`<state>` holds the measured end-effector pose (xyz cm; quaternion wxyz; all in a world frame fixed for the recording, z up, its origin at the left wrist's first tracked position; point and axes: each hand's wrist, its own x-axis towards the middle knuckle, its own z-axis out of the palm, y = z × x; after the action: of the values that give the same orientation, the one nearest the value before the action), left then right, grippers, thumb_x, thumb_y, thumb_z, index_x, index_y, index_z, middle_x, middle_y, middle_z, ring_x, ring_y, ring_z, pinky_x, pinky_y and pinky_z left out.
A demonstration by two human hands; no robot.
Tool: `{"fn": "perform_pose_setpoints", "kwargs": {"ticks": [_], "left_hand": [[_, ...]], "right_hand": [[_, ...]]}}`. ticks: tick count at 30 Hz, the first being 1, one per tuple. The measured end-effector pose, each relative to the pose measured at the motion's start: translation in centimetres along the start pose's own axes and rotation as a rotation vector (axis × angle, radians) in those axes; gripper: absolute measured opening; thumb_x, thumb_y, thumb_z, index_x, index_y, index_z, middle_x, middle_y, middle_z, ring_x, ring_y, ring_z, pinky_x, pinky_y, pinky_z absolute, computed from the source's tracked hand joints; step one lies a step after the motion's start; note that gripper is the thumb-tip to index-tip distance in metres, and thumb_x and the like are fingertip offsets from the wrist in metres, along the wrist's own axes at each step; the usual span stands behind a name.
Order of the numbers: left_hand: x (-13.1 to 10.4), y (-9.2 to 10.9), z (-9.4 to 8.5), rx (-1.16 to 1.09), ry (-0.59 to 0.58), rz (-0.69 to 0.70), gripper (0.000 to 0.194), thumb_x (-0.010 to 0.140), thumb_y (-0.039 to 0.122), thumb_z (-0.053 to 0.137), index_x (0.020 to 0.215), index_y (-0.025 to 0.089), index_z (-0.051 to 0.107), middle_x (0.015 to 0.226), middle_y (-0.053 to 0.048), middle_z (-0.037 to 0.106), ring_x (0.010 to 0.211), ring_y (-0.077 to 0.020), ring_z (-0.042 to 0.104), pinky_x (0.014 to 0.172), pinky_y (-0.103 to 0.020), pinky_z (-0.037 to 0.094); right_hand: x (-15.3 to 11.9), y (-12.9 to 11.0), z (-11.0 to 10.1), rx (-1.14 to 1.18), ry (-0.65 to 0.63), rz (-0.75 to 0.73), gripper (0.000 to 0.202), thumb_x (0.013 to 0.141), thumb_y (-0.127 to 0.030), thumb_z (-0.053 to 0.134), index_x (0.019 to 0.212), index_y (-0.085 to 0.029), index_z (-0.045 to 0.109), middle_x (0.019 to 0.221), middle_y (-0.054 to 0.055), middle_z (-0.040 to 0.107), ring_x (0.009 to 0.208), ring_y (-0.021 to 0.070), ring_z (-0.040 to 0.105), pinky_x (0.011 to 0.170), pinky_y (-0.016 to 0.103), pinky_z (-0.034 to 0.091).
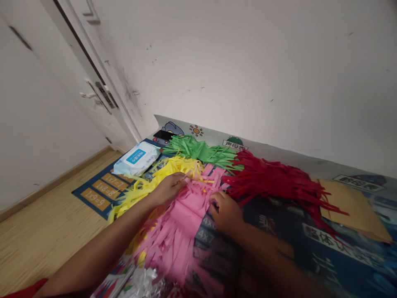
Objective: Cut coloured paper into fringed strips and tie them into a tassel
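A sheet of pink fringed paper (186, 215), cut into thin strips at both ends, lies before me. My left hand (170, 188) reaches over its far left side, fingers pressed together on the pink strips. To the right, my right hand (228, 213) is closed, thumb and forefinger pinched at the strips along the sheet's far right edge. Yellow fringed paper (173, 167) spreads beside and under my left hand. Green fringed paper (203, 152) lies farther back, and red fringed paper (273, 178) is heaped to the right of my right hand.
A wet-wipes pack (137, 158) and a dark phone-like object (163, 135) lie at the back left. A tan paper sheet (350, 207) is on the right. Crumpled clear plastic (145, 283) sits near me. The dark printed mat (89, 205) meets a white wall (248, 74).
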<state>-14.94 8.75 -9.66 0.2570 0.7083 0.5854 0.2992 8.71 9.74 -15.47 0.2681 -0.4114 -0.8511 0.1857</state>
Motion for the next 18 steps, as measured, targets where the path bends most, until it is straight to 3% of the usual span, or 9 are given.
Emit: {"fn": "perform_pose_setpoints", "kwargs": {"ticks": [6,13,18], "left_hand": [[0.5,0.5,0.1,-0.064,0.116,-0.143,0.042,0.081,0.053,0.049,0.059,0.019,0.058,0.063,-0.001,0.058,0.065,-0.0187,0.055,0.065,-0.028,0.043],[-0.3,0.9,-0.5,-0.132,0.19,-0.276,0.044,0.077,0.054,0.046,0.051,0.019,0.047,0.045,0.006,0.037,0.044,-0.0099,0.033,0.047,-0.022,0.025],[-0.8,1.3,-0.8,-0.18,0.225,-0.312,0.037,0.068,0.045,0.062,0.047,0.017,0.048,0.044,0.007,0.04,0.044,-0.0081,0.033,0.047,-0.022,0.022]], "right_hand": [[0.3,0.1,0.6,-0.036,0.021,-0.133,0.035,0.074,-0.008,0.05,0.104,-0.019,0.065,0.099,0.008,0.064,0.092,0.0234,0.056,0.081,0.033,0.042],[0.6,0.0,-0.5,-0.034,0.133,-0.083,0.018,0.071,-0.008,0.049,0.075,-0.018,0.063,0.082,0.007,0.062,0.082,0.0224,0.055,0.076,0.033,0.042],[0.2,-0.5,-0.6,-0.014,0.212,-0.088,0.022,0.072,-0.01,0.047,0.084,-0.016,0.064,0.086,0.009,0.063,0.085,0.023,0.055,0.079,0.035,0.043]]}}
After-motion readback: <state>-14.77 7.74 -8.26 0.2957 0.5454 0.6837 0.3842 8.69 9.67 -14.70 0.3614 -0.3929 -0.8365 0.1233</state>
